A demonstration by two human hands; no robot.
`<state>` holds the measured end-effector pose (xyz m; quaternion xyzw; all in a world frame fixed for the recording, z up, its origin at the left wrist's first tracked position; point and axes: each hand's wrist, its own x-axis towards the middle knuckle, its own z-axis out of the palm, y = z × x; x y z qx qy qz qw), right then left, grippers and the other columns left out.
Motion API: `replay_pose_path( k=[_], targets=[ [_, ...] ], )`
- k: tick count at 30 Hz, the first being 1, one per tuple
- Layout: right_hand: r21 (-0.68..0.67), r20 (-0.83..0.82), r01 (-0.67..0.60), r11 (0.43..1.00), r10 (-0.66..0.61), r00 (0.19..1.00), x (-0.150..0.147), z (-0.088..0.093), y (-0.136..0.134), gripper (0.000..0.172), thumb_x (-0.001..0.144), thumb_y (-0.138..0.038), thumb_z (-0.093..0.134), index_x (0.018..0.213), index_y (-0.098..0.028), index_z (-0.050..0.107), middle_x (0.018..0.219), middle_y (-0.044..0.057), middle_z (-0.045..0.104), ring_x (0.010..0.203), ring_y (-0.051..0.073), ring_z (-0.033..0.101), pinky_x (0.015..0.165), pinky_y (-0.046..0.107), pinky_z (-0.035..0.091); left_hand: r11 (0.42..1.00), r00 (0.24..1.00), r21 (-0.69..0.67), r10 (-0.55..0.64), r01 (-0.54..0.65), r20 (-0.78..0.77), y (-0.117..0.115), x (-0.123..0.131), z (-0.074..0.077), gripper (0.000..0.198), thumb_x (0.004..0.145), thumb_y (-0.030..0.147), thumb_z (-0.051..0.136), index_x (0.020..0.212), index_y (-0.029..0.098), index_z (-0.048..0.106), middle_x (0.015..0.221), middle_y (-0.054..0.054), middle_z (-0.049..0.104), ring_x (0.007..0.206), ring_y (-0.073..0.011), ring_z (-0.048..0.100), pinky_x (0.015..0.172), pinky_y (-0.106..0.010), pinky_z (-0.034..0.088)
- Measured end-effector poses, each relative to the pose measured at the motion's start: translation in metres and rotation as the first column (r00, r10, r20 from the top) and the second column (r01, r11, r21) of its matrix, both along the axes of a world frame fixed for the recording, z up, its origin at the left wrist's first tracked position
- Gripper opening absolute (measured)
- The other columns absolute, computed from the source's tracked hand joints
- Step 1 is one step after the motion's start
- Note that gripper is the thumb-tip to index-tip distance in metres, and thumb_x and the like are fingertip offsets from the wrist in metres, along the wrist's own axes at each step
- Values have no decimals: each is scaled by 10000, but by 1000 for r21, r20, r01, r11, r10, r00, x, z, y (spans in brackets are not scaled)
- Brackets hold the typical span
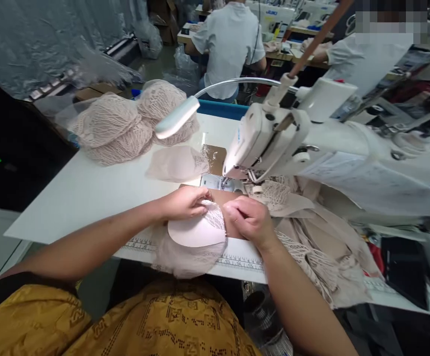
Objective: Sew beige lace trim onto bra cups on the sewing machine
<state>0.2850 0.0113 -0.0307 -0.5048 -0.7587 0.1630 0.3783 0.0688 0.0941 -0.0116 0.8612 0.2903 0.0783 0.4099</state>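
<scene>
A pale pink bra cup [196, 231] with lace along its upper right edge lies at the table's front edge, below the sewing machine's needle area. Sheer mesh [185, 262] hangs from it over the edge. My left hand [189, 202] pinches the cup's top edge between thumb and fingers. Just right of the cup, my right hand [250, 218] is closed, thumb against curled fingers; whatever may be between them is hidden. Beneath both hands is a brown board [233, 228]. The white sewing machine [266, 141] stands just beyond, its presser foot [225, 183] above the metal plate.
Stacked lace cups [111, 123] sit at the back left, with a single mesh-covered cup [177, 163] nearer. A lamp [177, 117] arches over the table. Lace fabric [322, 247] heaps at right, beside a black phone-like device [404, 269]. Co-workers [231, 44] sit beyond.
</scene>
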Motion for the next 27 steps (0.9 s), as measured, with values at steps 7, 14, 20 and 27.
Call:
replay_pose_path(
  k=[7,14,20,27],
  targets=[
    [-155,274,-114,981,154,949,-4,-4,3,224,922,-243,551,795,-194,728,718,10,648,704,127,543,674,252,364,980,991,-196,-44,18,-128,51,1,2,319,760,249,587,1065,162,620,911,-30,652,791,-170,599,662,-246,434],
    [-152,295,-45,987,89,952,-5,-4,3,201,904,-248,573,744,-185,677,698,-7,600,682,117,504,643,247,318,936,997,-348,-74,56,-38,53,9,7,226,764,344,673,765,156,548,669,26,492,565,-86,429,500,-201,301],
    [-144,339,20,989,30,940,-4,-3,4,292,897,-264,578,620,-178,615,622,-17,551,633,111,465,622,253,305,938,977,-346,101,-29,190,48,31,-12,265,746,228,646,677,180,395,618,52,434,551,-68,406,521,-191,335],
    [-109,420,189,976,-127,899,-1,-3,3,224,910,-337,560,1012,-211,715,841,38,645,777,175,551,686,286,378,991,978,-109,94,-74,186,32,44,-23,117,771,190,554,730,187,445,674,30,552,626,-117,533,605,-231,427]
  ],
)
